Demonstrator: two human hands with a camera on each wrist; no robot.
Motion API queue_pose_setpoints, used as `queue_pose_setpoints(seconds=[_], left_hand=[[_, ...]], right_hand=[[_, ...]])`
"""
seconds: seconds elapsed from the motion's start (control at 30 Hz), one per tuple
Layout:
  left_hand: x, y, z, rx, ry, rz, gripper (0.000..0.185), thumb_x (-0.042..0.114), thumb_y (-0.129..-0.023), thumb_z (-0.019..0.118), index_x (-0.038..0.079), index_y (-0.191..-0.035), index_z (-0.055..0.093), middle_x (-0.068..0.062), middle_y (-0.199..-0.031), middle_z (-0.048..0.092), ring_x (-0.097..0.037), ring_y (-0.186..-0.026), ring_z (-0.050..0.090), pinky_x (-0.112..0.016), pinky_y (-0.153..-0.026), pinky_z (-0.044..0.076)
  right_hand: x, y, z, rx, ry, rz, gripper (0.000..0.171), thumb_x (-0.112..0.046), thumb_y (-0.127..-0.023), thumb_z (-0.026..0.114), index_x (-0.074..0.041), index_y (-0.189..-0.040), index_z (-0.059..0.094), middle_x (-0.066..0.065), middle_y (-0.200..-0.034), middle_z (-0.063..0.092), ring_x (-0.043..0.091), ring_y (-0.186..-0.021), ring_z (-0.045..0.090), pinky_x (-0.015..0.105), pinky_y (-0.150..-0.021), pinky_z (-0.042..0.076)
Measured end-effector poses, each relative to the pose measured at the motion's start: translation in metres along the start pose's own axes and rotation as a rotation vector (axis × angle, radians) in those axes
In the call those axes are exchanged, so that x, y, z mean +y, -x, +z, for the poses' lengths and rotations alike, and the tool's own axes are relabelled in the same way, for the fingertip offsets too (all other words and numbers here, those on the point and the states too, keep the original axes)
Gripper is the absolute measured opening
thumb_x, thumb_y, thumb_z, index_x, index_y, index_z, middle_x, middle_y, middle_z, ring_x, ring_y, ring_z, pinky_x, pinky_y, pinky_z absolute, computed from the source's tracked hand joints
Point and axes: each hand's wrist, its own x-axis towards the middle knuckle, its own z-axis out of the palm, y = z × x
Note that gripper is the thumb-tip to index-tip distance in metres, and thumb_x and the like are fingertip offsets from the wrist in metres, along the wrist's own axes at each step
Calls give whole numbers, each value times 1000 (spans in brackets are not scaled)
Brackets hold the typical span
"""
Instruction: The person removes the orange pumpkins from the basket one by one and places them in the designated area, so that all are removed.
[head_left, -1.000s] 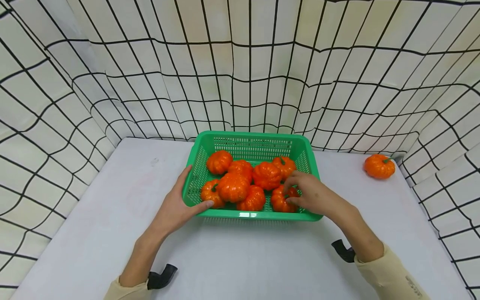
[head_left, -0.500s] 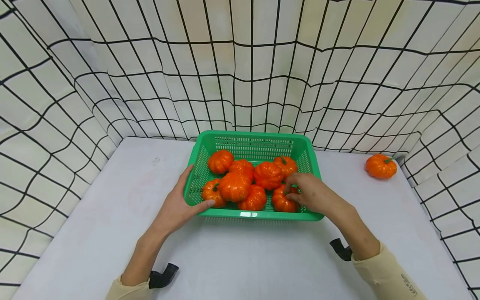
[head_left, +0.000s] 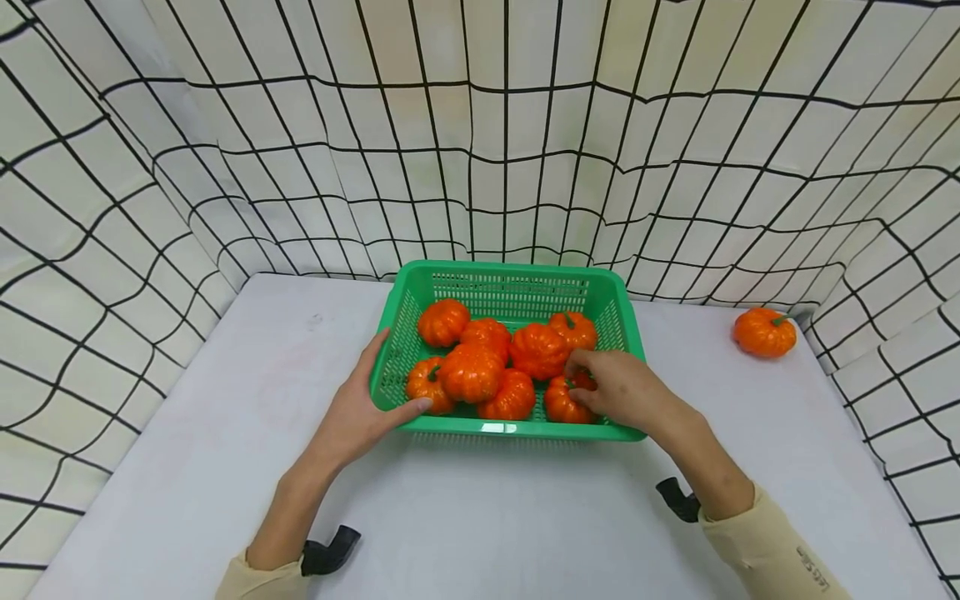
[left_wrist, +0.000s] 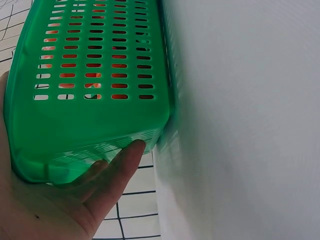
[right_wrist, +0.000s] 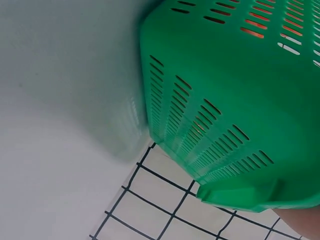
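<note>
A green slotted basket (head_left: 510,268) stands on the white table (head_left: 487,517) and holds several orange toy pumpkins. My left hand (head_left: 360,408) rests against its near left corner, fingers straight along the side wall and thumb along the front wall. The left wrist view shows that palm and thumb (left_wrist: 120,160) pressed to the basket (left_wrist: 95,115). My right hand (head_left: 611,383) reaches over the near right corner, its fingers curled on the front right pumpkin (head_left: 562,404). In the right wrist view I see only the basket's outer wall (right_wrist: 225,100) and a sliver of the hand (right_wrist: 300,222).
One more orange pumpkin (head_left: 763,332) lies alone on the table at the far right. A white curtain with black grid lines (head_left: 480,150) hangs close around the table's back and sides. Bare tabletop lies in front of the basket.
Both hands stay where they were. The right hand's fingers have settled slightly closer on the front right pumpkin; the basket has not moved.
</note>
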Motion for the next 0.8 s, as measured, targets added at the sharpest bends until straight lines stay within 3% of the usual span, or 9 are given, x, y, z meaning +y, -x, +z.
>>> queue_pose_setpoints(seconds=[0.4, 0.67, 0.8], left_hand=[[0, 2, -1, 6, 4, -8, 111, 51, -87, 80, 33, -169, 7, -12, -174, 25, -42, -153, 35, -72, -118, 35], [-1, 2, 0, 12, 13, -5, 110, 52, -87, 80, 32, -169, 8, -12, -173, 25, -41, -152, 36, -72, -118, 35], [-1, 1, 1, 7, 19, -5, 110, 52, -87, 80, 33, -168, 9, -12, -173, 25, -41, -153, 36, -71, -118, 35]], right_hand=[[-6, -7, -5, -134, -91, 17, 39, -22, -93, 79, -5, -125, 66, 4, -87, 64, 19, -82, 56, 28, -67, 47], [-6, -11, -2, -182, -135, 12, 61, -20, -85, 86, -7, -139, 60, 10, -122, 72, 23, -100, 60, 37, -87, 57], [-5, -11, 1, -160, -132, 8, 64, -20, -84, 88, -7, -140, 61, 10, -126, 72, 23, -104, 61, 39, -91, 58]])
